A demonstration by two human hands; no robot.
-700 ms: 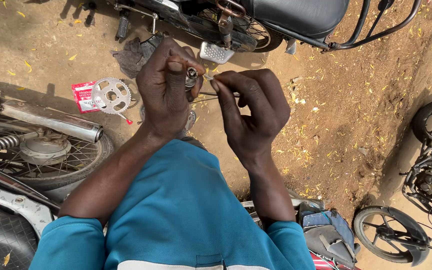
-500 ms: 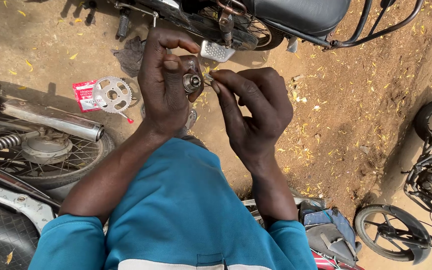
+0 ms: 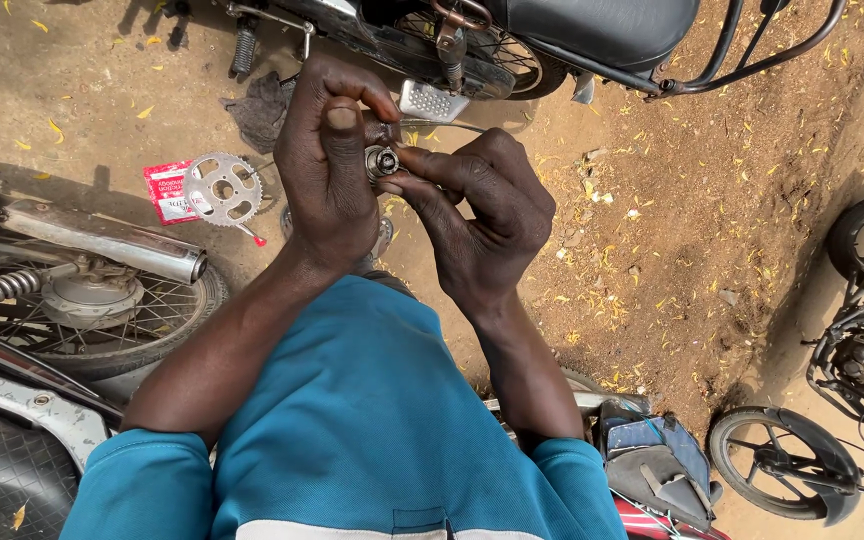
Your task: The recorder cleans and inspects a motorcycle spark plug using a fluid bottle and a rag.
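The left hand (image 3: 327,170) has turned a small round metal bearing part (image 3: 382,160) face-up, gripping it above the dirt ground (image 3: 652,250); the right hand (image 3: 482,220) now pinches its edge, sprocket (image 3: 222,188) untouched.

I saw the left hand (image 3: 327,165) curl tighter around the small round metal part (image 3: 382,160), thumb now upright over it. The right hand (image 3: 477,215) slid its fingertips (image 3: 407,165) in against the part, and the thin wire it held earlier disappeared from sight.
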